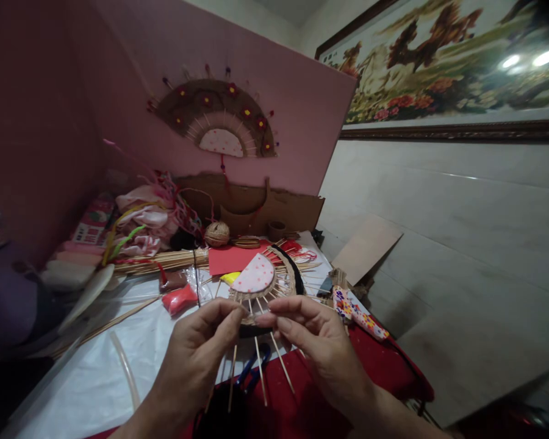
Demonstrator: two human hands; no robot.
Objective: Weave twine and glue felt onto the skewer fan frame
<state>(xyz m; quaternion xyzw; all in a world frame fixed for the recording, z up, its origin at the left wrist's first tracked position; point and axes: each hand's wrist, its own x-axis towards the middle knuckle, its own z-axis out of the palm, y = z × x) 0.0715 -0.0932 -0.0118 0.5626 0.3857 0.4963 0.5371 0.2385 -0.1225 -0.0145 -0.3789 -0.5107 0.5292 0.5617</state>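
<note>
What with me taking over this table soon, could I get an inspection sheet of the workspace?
Surface: white sheet, with a red surface at the near right.
Job's things: a fan with a dotted centre; thin sticks poke out towards the wearer.
Clutter: stick bundle, twine ball, red card, red packet, heaped ribbons.
Hands: left and right close together over the fan, fingers pinched; anything between them is too small to tell.
Cables: nothing seen.
Surroundings: another fan on a pink board; framed picture on the wall.
</note>
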